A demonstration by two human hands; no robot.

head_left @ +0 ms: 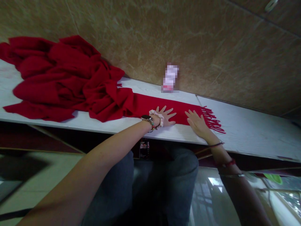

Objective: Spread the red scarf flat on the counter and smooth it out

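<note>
A red scarf (150,102) lies along a narrow white table, its fringed end toward the right. On the flat strip of it rests my left hand (165,116), palm down with fingers spread. My right hand (196,123) lies flat near the fringe, fingers stretched out over the scarf's front edge. Neither hand grips anything. To the left, the scarf's red cloth runs into a large crumpled heap of the same colour; whether it is all one piece I cannot tell.
The white tabletop (244,125) meets a brown marbled wall (211,47) along its back edge. A blurred-out pinkish, upright object (171,78) stands by the wall. Below the front edge, a dark box (144,148) shows above my knees.
</note>
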